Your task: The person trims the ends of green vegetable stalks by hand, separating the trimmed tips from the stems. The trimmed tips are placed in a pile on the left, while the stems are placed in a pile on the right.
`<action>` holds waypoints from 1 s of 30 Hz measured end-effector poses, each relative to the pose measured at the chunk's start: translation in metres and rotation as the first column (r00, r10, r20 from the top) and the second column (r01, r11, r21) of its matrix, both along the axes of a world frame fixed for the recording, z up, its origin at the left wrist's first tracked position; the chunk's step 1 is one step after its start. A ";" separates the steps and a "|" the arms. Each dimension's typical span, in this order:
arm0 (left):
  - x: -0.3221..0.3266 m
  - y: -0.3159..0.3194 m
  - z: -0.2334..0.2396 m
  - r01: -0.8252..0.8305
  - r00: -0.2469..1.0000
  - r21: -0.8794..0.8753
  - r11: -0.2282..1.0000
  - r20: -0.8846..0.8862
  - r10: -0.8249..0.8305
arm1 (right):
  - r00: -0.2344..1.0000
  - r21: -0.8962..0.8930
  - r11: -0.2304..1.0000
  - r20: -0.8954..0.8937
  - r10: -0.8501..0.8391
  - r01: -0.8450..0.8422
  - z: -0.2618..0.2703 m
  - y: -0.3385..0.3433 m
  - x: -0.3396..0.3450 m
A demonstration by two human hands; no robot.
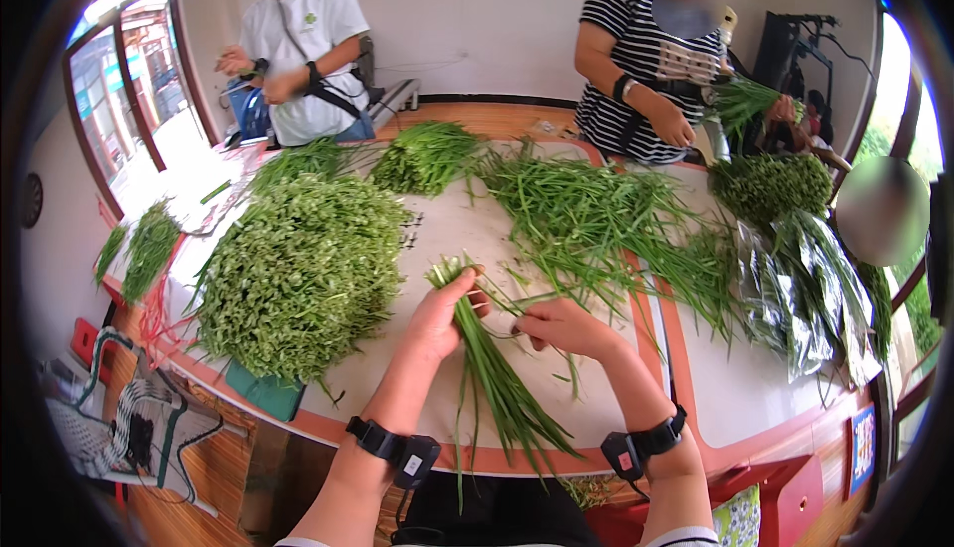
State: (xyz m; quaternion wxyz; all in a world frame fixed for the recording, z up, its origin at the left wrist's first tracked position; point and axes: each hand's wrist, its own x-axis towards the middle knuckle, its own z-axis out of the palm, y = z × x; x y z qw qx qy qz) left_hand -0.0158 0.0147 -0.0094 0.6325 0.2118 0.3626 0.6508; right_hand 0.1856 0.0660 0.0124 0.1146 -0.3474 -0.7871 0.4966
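Observation:
My left hand [446, 308] is wrapped around a bunch of green chives [492, 368], gripping it just below the pale ends. The long leaves hang down towards the table's front edge. To the right of it, my right hand [555, 323] pinches a few thin chive leaves [498, 295] between thumb and fingers. A large heap of bundled flowering chives [298, 271], buds facing me, stands on my left. Loose chives [581, 197] lie spread beyond my right hand.
The white table [440, 234] has an orange border. Another bundle pile [428, 156] lies at the back. Clear plastic bags of greens [805, 293] lie right. Two people [313, 48] stand across the table; the right one holds greens [745, 100]. Pink ties [156, 323] hang left; a red chair [782, 502] is below.

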 end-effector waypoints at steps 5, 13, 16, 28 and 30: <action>-0.014 0.003 -0.014 0.030 0.978 0.098 0.995 0.201 -0.050 | 0.992 -0.017 0.993 0.034 0.121 -0.121 -0.002 -0.007 0.003; -0.019 -0.013 0.026 0.003 0.956 0.215 0.977 0.286 -0.066 | 0.991 -0.084 0.992 0.081 0.103 -0.096 -0.005 0.000 0.012; -0.026 -0.036 0.060 -0.038 0.989 0.185 0.982 0.149 0.011 | 0.996 -0.118 0.990 0.048 0.082 -0.075 -0.008 0.000 0.012; -0.154 -0.136 0.340 -0.003 0.110 0.470 0.883 -0.877 0.467 | 0.995 0.164 0.986 0.087 -0.038 0.023 -0.015 -0.007 0.010; -0.172 -0.125 0.363 -0.134 -0.207 0.432 0.892 -0.892 0.401 | 0.995 0.197 0.979 0.081 -0.063 0.047 -0.016 -0.007 0.010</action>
